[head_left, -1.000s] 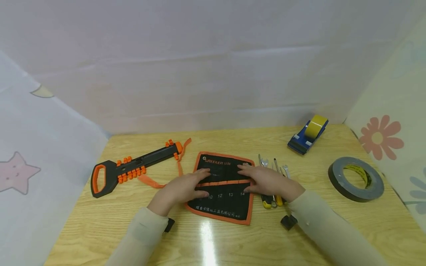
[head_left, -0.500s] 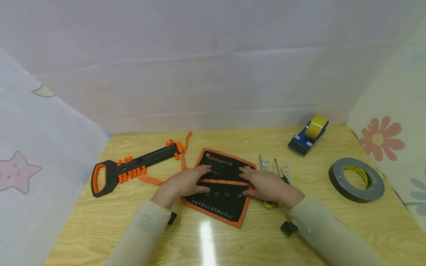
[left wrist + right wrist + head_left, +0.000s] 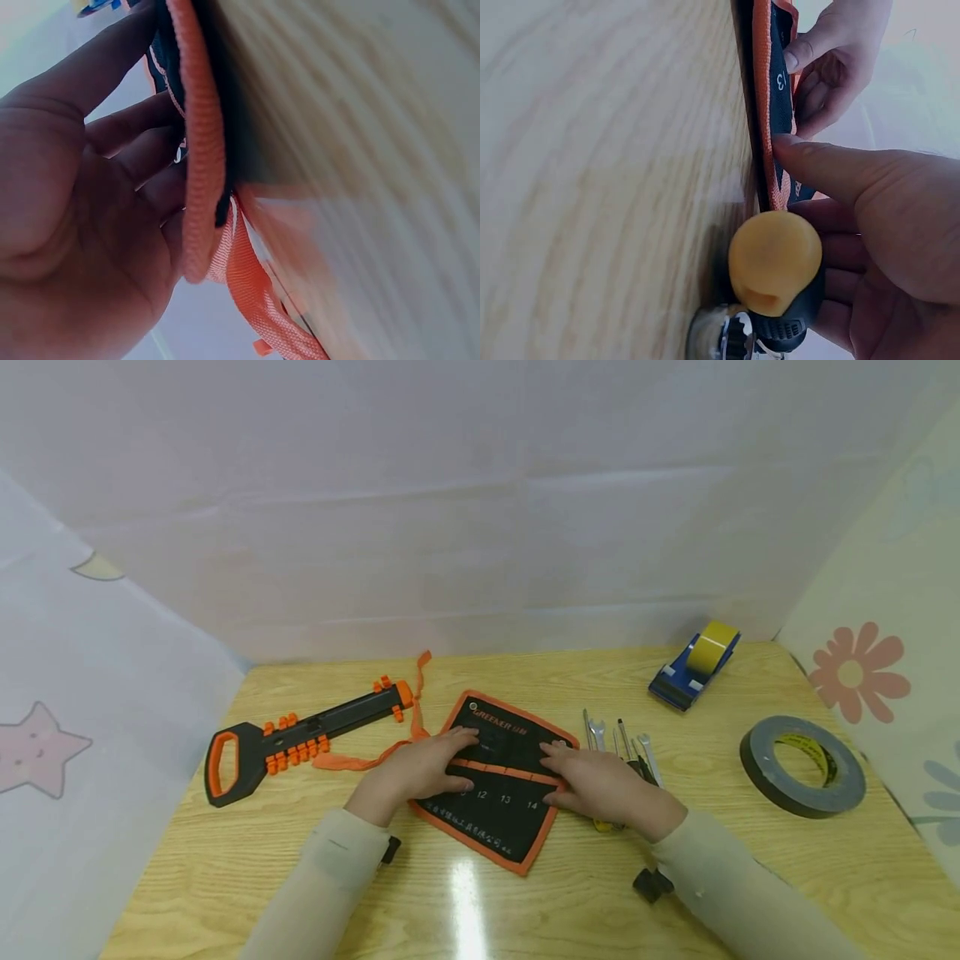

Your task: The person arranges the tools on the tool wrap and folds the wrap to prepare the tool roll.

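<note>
A black cloth tool pouch (image 3: 506, 822) with orange edging and printed size numbers lies flat and slightly turned on the table. My left hand (image 3: 420, 770) rests on its left side, fingers spread. On the right side lies my right hand (image 3: 603, 787), its thumb (image 3: 810, 159) touching the pouch face in the right wrist view. An orange strap (image 3: 360, 763) trails from the pouch, seen close in the left wrist view as an orange ribbon (image 3: 251, 292). Beside and partly under my right forearm are a wrench (image 3: 651, 760), several slim tools and a yellow-ended handle (image 3: 775, 255).
A black-and-orange toy-like holder with a loop handle (image 3: 322, 731) lies at left. A blue tape dispenser with yellow tape (image 3: 697, 664) stands at the back right. A large grey tape roll (image 3: 772, 768) lies at right. Cloth walls (image 3: 480, 543) close off the back and sides.
The pouch has turned clockwise under my hands, its lower edge swinging left. Its orange strap has shifted along, the tip moving back. Both hands have stayed nearly in place.
</note>
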Demonstrator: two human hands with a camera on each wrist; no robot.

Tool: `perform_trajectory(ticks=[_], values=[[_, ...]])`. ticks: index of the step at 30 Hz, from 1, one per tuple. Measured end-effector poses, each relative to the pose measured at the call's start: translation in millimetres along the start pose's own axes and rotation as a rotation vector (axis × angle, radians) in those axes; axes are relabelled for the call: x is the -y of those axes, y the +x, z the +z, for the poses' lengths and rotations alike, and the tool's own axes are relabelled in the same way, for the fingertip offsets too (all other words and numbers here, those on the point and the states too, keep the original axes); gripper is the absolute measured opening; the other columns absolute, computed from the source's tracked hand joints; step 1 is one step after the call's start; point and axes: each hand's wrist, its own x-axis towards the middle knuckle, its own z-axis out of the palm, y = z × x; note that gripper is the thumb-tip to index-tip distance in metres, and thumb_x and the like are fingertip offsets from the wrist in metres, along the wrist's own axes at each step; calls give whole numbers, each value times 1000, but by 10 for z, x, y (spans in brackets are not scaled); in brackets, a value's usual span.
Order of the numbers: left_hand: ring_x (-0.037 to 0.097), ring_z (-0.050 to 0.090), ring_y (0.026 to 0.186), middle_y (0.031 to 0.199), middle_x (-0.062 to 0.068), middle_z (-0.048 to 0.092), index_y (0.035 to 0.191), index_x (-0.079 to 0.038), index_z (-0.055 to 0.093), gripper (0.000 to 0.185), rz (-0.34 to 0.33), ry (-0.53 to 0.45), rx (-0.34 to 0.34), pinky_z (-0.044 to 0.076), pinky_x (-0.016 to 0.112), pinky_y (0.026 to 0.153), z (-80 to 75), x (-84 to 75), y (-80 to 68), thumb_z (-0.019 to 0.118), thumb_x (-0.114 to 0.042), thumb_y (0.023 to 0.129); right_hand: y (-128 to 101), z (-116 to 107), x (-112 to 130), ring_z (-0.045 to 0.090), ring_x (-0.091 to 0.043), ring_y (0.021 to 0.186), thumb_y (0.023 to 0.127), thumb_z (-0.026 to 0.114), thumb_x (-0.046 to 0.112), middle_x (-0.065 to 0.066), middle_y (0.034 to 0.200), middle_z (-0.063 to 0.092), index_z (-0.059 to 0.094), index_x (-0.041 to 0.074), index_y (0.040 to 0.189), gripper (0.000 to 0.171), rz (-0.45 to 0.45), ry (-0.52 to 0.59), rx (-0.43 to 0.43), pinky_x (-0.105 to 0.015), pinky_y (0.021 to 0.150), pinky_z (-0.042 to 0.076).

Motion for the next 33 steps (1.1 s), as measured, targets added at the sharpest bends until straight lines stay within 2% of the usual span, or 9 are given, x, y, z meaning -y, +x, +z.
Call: perform_trajectory(ticks=[3,6,8,11,14,16,21,24,33], values=[[31,33,165,176,6,36,163,-14,50,73,8,27,2,43,56,125,2,-19,-12,79,-37,100,-2,-11,3,58,-39,146,104,74,35,-21,165,50,64,-1,148,58,2,17,4,-52,105,60],[33,42,160,173,9,42,159,-11,55,67,22,60,-33,45,55,124,5,-45,-52,77,-36,102,11,-58,12,64,-38,139,106,72,32,-20,162,55,65,-1,146,53,1,53,-23,-53,105,60],[33,55,150,167,11,51,155,-9,59,61,26,65,-96,51,53,118,7,-60,-96,76,-35,103,34,-100,7,67,-38,134,107,71,29,-19,156,61,67,-1,144,48,-12,71,-67,-53,105,59],[32,73,127,150,12,68,147,-8,65,52,28,40,-232,61,50,104,13,-82,-184,77,-32,103,96,-173,-17,71,-36,129,106,71,25,-18,145,70,70,0,140,42,-43,80,-147,-54,105,59],[31,78,113,134,12,77,139,-7,71,44,19,-3,-333,64,49,95,19,-115,-280,78,-30,102,174,-237,-58,69,-36,130,106,72,22,-16,141,72,70,2,140,39,-52,92,-179,-56,108,57],[31,78,113,130,11,79,136,-7,73,42,-2,-19,-363,64,50,95,38,-136,-346,79,-30,101,233,-265,-86,68,-37,132,106,71,21,-16,143,70,69,3,141,40,-51,109,-168,-57,110,55],[33,74,120,131,12,78,133,-6,75,42,-70,-33,-386,61,51,101,112,-165,-473,82,-29,99,368,-267,-160,63,-37,138,106,71,20,-15,150,65,66,4,145,42,-62,132,-97,-58,115,52],[34,71,126,133,13,76,132,-5,74,44,-85,-33,-385,59,51,105,157,-172,-505,84,-29,97,414,-244,-191,59,-38,143,106,71,21,-14,155,61,65,6,147,44,-57,135,-52,-61,118,48],[38,63,137,147,18,66,138,-1,69,53,-78,-21,-277,52,54,116,280,-207,-579,86,-29,95,450,-189,-235,49,-42,152,106,72,19,-17,164,52,60,2,152,50,-73,136,38,-61,123,42]])
